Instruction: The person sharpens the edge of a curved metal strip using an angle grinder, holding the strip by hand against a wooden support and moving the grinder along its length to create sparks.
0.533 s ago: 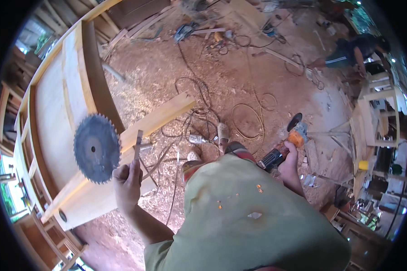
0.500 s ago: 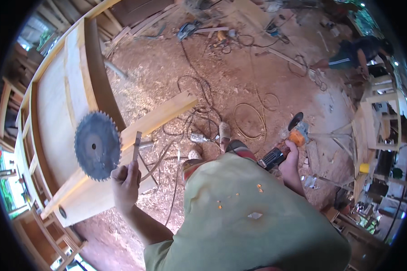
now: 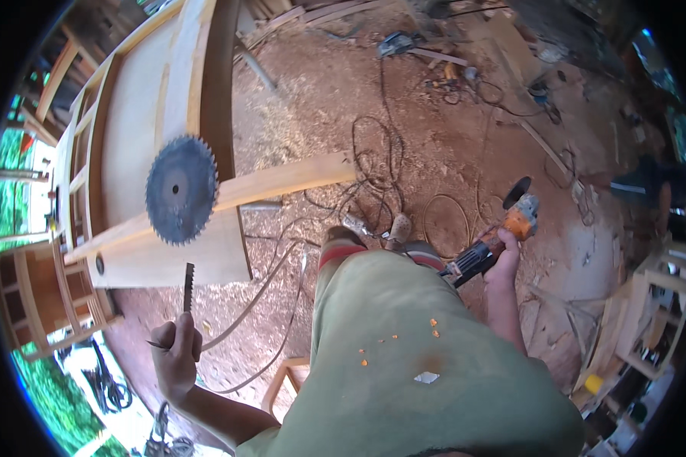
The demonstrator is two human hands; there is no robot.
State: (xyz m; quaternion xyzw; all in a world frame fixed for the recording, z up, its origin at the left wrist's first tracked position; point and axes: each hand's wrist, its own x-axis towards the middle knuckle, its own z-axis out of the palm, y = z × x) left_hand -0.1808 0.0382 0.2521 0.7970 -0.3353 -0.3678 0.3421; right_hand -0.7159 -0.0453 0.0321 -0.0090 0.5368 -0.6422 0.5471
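My left hand (image 3: 177, 356) is closed around a narrow toothed metal strip (image 3: 189, 286), like a short piece of saw blade, that stands up from the fist. A thin pointed tip also pokes out at the left of this fist; I cannot tell what it is. Beyond the hand, a round circular saw blade (image 3: 179, 209) rests against a long wooden beam (image 3: 290, 178) on a pale wooden panel (image 3: 171, 270). On the right, my right hand (image 3: 503, 263) grips an orange and black angle grinder (image 3: 520, 222), its dark disc pointing away from me.
Cables (image 3: 381, 141) lie looped on the shavings-strewn floor (image 3: 297, 99) near my feet. A blue power tool (image 3: 396, 46) sits far off. Wooden frames (image 3: 655, 320) stand at the right, and a person (image 3: 648, 190) bends there. A wooden cabinet (image 3: 34, 282) is at the left.
My left hand, with the toothed strip, has moved back toward me, away from the circular saw blade. The view has swung left. The grinder stays in my right hand.
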